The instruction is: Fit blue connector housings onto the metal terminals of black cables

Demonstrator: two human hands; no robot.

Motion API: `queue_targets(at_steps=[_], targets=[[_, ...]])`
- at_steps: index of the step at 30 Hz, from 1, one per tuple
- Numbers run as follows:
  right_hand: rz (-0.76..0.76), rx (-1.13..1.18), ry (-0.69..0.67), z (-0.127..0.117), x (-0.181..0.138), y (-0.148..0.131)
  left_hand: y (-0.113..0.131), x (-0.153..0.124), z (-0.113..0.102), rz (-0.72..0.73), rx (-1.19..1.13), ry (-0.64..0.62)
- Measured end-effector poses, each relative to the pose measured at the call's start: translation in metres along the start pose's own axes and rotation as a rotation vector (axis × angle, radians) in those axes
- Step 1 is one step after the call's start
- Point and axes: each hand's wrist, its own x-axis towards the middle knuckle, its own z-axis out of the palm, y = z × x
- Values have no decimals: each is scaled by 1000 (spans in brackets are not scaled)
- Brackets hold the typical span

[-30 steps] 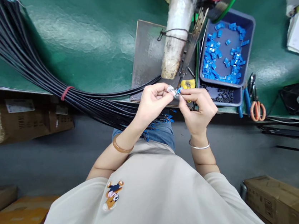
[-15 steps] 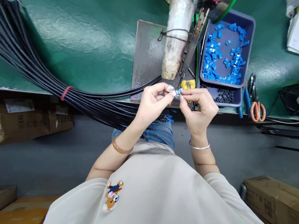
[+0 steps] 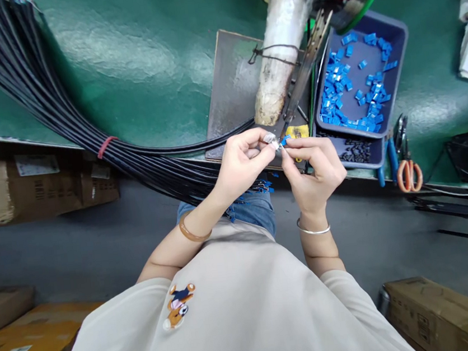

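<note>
My left hand (image 3: 239, 166) is closed, thumb and forefinger pinching the end of a black cable; the fingertips have a whitish wrapping (image 3: 269, 137). Facing it, my right hand (image 3: 316, 167) pinches a small blue connector (image 3: 285, 140) between thumb and fingers. The fingertips of both hands almost meet, and whether the connector touches the wires there is too small to tell. A thick bundle of black cables (image 3: 52, 106), tied with a red band (image 3: 107, 146), runs from the upper left to beneath my left hand. Several cable ends over my lap carry blue connectors (image 3: 264, 185).
A blue-grey tray (image 3: 400, 44) of loose blue connectors stands to the right, above another tray with small black parts (image 3: 354, 150). Orange-handled scissors (image 3: 409, 175) lie beside it. A wrapped white tube (image 3: 279, 52) hangs over a grey plate (image 3: 228, 86). Cardboard boxes (image 3: 439, 307) stand below.
The blue connector now shows more plainly at my right fingertips, slightly tilted. Both hands stay close together at nearly the same place; the whole view has shifted slightly.
</note>
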Motion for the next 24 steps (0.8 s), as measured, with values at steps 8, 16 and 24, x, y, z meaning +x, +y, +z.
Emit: queue_targets(at_steps=[8, 16, 24], targets=[[-57, -18, -13, 0, -5, 0, -3, -5, -1, -22, 102, 14], [104, 88, -70, -7, -4, -3, -1, -3, -2, -72, 43, 1], [152, 127, -298, -28, 12, -5, 4, -8, -5, -101, 48, -174]])
